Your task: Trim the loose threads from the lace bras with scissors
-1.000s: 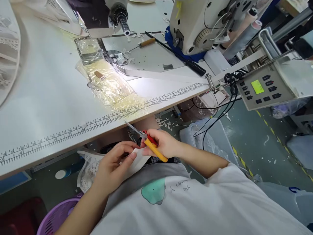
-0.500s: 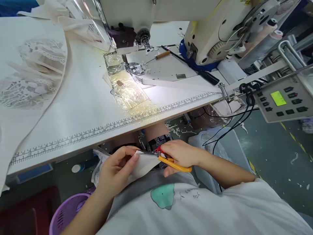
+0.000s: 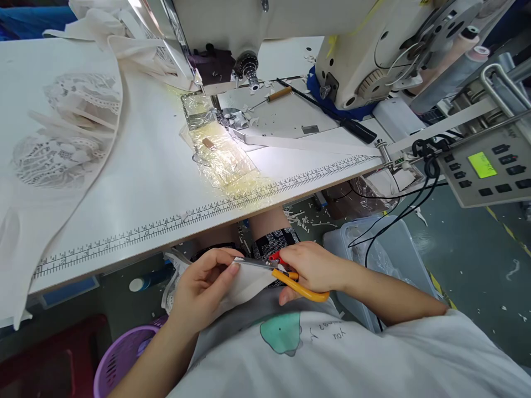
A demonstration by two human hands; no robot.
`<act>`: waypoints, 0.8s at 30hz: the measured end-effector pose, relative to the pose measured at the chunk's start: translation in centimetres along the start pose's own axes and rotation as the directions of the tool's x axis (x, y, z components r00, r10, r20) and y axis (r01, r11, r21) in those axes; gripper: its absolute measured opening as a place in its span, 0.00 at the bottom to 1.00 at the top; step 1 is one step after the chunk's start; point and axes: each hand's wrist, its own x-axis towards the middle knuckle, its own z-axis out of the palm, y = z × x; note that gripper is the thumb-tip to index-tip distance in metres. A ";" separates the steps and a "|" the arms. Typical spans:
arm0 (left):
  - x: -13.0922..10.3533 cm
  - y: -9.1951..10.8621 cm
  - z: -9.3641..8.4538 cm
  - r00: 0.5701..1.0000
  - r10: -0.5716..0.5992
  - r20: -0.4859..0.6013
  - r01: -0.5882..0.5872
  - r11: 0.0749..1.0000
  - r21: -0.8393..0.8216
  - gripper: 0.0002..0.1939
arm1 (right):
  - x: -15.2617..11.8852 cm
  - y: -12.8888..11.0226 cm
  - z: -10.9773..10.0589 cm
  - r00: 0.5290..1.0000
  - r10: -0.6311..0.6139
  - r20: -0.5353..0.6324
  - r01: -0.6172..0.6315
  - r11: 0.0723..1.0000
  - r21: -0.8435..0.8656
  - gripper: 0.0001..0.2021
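Observation:
Over my lap, my left hand (image 3: 205,287) pinches the edge of a piece of white fabric (image 3: 249,284) between thumb and fingers. My right hand (image 3: 309,271) is closed around scissors (image 3: 298,286) with orange and red handles. The blades point left along the fabric's upper edge and reach close to my left fingertips. Some white lace (image 3: 170,290) hangs to the left of my left hand, below the table edge. Part of the right fingers is hidden behind the handles.
Ahead stands a sewing machine (image 3: 344,66) on a white table (image 3: 149,166) with a printed ruler edge. White lace garments (image 3: 66,160) lie at left. A control panel (image 3: 493,166) sticks out at right. Below are a plastic bin (image 3: 398,243) and a purple basket (image 3: 120,354).
The whole view has shifted slightly, so everything appears a little further right. Both hands keep their hold on the fabric and scissors; the scissor handles look slightly wider apart.

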 end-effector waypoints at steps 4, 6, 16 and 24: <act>0.0 0.0 0.1 1.000 -0.011 0.010 0.012 0.999 -0.031 0.03 | 0.0 0.1 0.4 1.000 -0.007 -0.001 0.007 1.000 -0.001 0.28; 0.0 0.0 0.1 1.000 -0.020 0.017 0.020 0.999 -0.041 0.04 | 0.0 0.2 0.7 1.000 -0.022 -0.009 0.022 1.000 -0.006 0.25; 0.0 0.1 0.1 0.999 -0.004 0.046 0.004 1.000 -0.001 0.03 | 0.3 0.9 2.0 0.991 -0.014 -0.130 0.031 0.991 0.129 0.25; 0.0 -0.1 -0.2 0.999 -0.022 0.034 0.023 0.999 -0.026 0.03 | 0.1 1.5 0.1 0.892 -0.007 -0.452 0.209 0.892 0.400 0.24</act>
